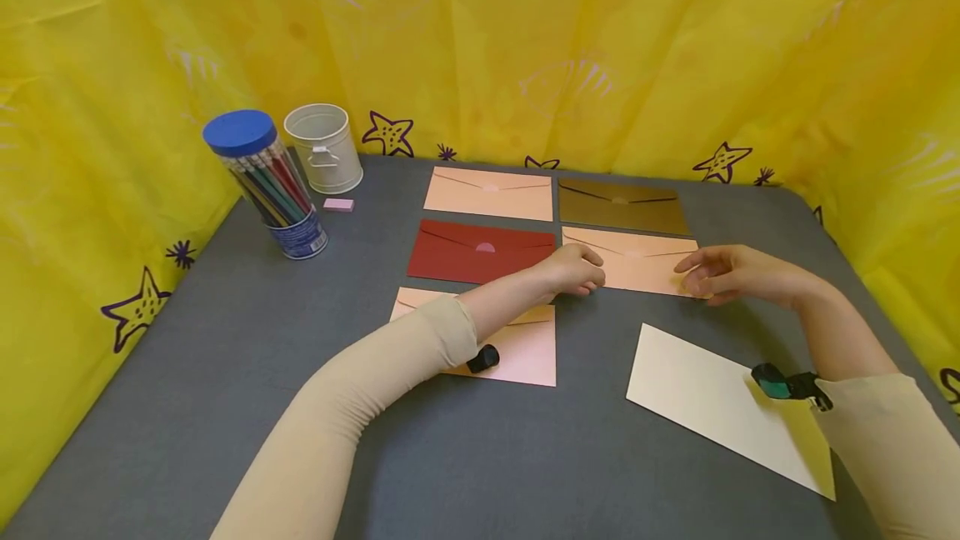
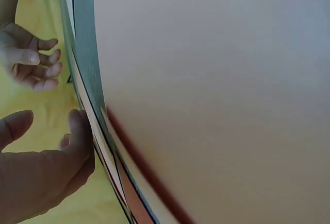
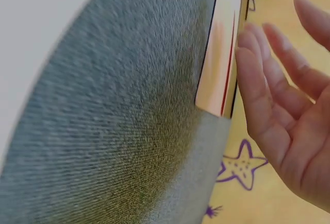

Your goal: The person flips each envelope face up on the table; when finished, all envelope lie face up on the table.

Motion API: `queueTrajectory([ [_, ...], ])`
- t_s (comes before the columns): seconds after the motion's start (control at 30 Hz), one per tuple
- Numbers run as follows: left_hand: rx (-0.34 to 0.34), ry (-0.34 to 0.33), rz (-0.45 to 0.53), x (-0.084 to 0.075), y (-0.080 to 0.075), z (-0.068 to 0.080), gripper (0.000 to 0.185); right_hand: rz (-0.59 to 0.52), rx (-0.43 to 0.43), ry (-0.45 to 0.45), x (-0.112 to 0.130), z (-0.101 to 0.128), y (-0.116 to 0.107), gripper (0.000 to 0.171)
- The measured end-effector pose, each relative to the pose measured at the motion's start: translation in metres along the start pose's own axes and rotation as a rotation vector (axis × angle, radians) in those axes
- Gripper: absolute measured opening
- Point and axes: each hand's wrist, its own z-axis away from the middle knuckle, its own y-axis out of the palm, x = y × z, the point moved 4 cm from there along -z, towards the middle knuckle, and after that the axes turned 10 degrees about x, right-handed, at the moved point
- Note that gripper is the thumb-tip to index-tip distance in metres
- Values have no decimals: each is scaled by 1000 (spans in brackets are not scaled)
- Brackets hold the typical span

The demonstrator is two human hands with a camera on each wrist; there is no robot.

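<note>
**Two hands at either end of the peach envelope**

We see the left hand (image 1: 576, 271) resting its curled fingers on the near left corner of the peach envelope (image 1: 637, 267), while the right hand (image 1: 723, 273) hovers relaxed at its right end, gripping nothing. The envelope lies flat in the grid, beside the red envelope (image 1: 480, 252) and below the brown envelope (image 1: 621, 205); we judge both hands are squaring it up.

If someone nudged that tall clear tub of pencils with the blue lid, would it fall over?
The pencil tub is tall on a narrow base, so a push near the blue lid would probably tip it. On its side, its round shape would likely roll. Being full, it probably feels fairly heavy.
</note>
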Motion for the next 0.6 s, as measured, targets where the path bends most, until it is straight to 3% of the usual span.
queueTrajectory([
  [0.17, 80, -5, -7, 2, 24, -3, 47, 34, 68, 13, 4, 1, 15, 44],
  [0.33, 196, -6, -91, -1, 47, 2, 52, 77, 149, -30, 8, -1, 33, 41],
  [0.6, 230, 6, -240, 1, 67, 8, 59, 128, 133, -120, 13, -6, 51, 41],
])
